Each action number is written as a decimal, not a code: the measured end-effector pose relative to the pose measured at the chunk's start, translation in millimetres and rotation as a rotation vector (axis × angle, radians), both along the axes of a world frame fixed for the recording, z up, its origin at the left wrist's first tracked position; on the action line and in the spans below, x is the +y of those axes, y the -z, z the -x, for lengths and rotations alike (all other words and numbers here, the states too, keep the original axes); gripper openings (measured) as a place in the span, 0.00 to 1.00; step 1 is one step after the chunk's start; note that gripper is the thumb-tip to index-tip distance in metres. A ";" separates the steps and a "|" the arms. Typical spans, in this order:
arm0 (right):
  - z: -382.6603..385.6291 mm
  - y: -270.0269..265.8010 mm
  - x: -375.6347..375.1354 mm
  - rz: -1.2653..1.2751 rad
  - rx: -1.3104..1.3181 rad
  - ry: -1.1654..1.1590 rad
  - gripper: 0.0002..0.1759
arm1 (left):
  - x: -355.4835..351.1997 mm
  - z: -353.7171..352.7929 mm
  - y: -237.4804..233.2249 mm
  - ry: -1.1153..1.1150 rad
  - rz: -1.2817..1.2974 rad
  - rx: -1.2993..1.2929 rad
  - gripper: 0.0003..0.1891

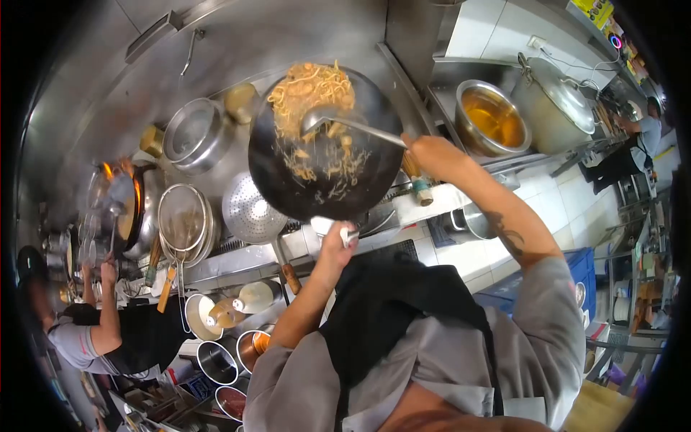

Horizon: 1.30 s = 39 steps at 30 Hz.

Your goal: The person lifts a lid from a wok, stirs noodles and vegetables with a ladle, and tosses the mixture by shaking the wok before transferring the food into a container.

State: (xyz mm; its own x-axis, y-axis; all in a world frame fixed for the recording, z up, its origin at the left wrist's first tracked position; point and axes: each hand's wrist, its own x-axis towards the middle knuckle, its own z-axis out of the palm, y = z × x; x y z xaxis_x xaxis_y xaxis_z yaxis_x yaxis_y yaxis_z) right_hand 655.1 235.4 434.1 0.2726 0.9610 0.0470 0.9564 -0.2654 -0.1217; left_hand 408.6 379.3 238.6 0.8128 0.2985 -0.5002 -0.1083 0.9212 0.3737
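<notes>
A large black wok [288, 183] sits in front of me, its far side heaped with noodles [314, 86] and bits of food, with shreds scattered down toward its near wall. My left hand [337, 248] is closed around the wok's near edge or handle, with a white cloth [325, 227] in the grip. In my right hand [435, 155] is the long handle of a metal ladle [320, 121]; its bowl rests among the noodles near the wok's middle. Steam blurs part of the food.
Left of the wok are a perforated skimmer [252, 209], a mesh strainer [182, 219] and a metal bowl [193, 133]. A pot of amber liquid [493, 119] and a lidded pot [554, 101] stand right. At far left, a co-worker [108, 324] cooks over flames [137, 194].
</notes>
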 end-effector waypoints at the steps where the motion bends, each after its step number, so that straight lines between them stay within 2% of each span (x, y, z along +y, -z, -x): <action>1: 4.5 -8.8 -0.9 0.023 0.001 0.008 0.13 | 13.1 -10.7 -3.8 -0.010 0.015 0.012 0.05; 2: 10.9 -16.0 -3.9 0.054 0.005 0.013 0.13 | 20.3 -17.4 -6.7 -0.023 0.036 0.028 0.05; 4: 24.2 -34.1 -10.8 0.129 0.119 0.016 0.16 | 22.3 -18.3 -99.6 -0.131 -1.511 0.029 0.04; 6: 29.1 -59.5 -20.0 0.266 0.249 0.054 0.20 | 48.9 -42.3 -92.7 -0.106 -0.440 0.124 0.05; 7: 17.1 -48.5 -31.6 0.167 0.259 -0.062 0.21 | 62.1 -53.7 -88.5 -0.079 0.094 0.159 0.05; 10: 13.6 -43.0 -31.7 0.184 0.383 -0.030 0.21 | 73.3 -58.3 -72.9 -0.032 0.122 0.124 0.06; 11: 18.7 -39.3 -37.3 0.176 0.382 -0.035 0.21 | 76.3 -66.4 -77.3 -0.100 0.115 0.073 0.07; 14: 13.1 -42.0 -46.9 0.118 0.325 -0.057 0.22 | 57.4 -55.8 -93.0 -0.092 0.061 0.187 0.08; 15: 9.0 -44.8 -48.6 0.138 0.338 -0.091 0.23 | 44.4 -48.1 -117.4 -0.097 0.034 0.119 0.07; 18: 8.0 -48.2 -24.5 0.272 0.376 0.051 0.20 | 65.1 -61.1 -106.0 -0.044 0.139 0.151 0.06; 19: -2.8 -28.8 -11.4 0.286 0.324 0.067 0.19 | 66.1 -63.4 -101.3 -0.062 0.119 0.118 0.03; 21: -0.1 8.1 -6.8 0.183 0.172 0.121 0.19 | 44.7 -41.1 -49.9 -0.103 -0.071 0.061 0.04; 22: -2.0 10.5 -3.3 0.120 0.085 0.146 0.19 | 46.2 -26.2 6.7 0.045 -0.026 0.022 0.05; 23: 8.6 -8.2 -8.1 0.113 0.102 0.112 0.19 | 29.4 -6.1 24.1 0.048 -0.038 0.014 0.04; 26: 10.3 -24.1 -17.1 0.084 0.040 0.042 0.18 | 11.7 -2.4 -18.1 0.015 -0.105 0.133 0.03; 29: 13.4 -38.9 -15.0 0.201 0.126 0.029 0.20 | 63.3 -33.3 -44.8 -0.034 -0.133 0.027 0.03; 30: 9.9 -42.5 -19.6 0.186 0.161 0.005 0.20 | 76.4 -45.0 -58.4 -0.020 0.103 0.008 0.04; 32: 5.6 -44.9 -36.9 0.163 0.246 -0.036 0.20 | 65.6 -51.2 -84.1 -0.029 0.026 0.081 0.04; 33: 5.4 -45.3 -37.7 0.201 0.317 0.010 0.19 | 57.4 -47.1 -90.5 -0.036 -0.006 0.133 0.04; 34: 7.6 -39.9 -37.0 0.209 0.332 0.023 0.19 | 67.6 -53.9 -62.2 -0.048 0.016 0.073 0.05; 37: 22.3 -53.0 -31.4 0.234 0.385 0.086 0.20 | 73.7 -66.5 -55.1 -0.091 0.077 0.118 0.04; 38: 13.0 -40.6 -40.5 0.166 0.310 0.000 0.23 | 60.8 -57.9 -83.0 -0.033 0.068 0.126 0.05; 39: 5.0 -37.9 -46.0 0.163 0.344 -0.028 0.24 | 48.4 -47.8 -99.5 -0.063 0.071 0.123 0.05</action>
State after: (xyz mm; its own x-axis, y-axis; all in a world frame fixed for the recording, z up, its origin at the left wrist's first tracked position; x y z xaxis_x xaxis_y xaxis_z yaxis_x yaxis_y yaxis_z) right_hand 650.1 189.4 472.0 0.2190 0.9557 -0.1965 0.8743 -0.2817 -0.3953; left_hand 456.4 427.7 338.1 0.7251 0.3070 -0.6164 -0.1240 0.9387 0.3217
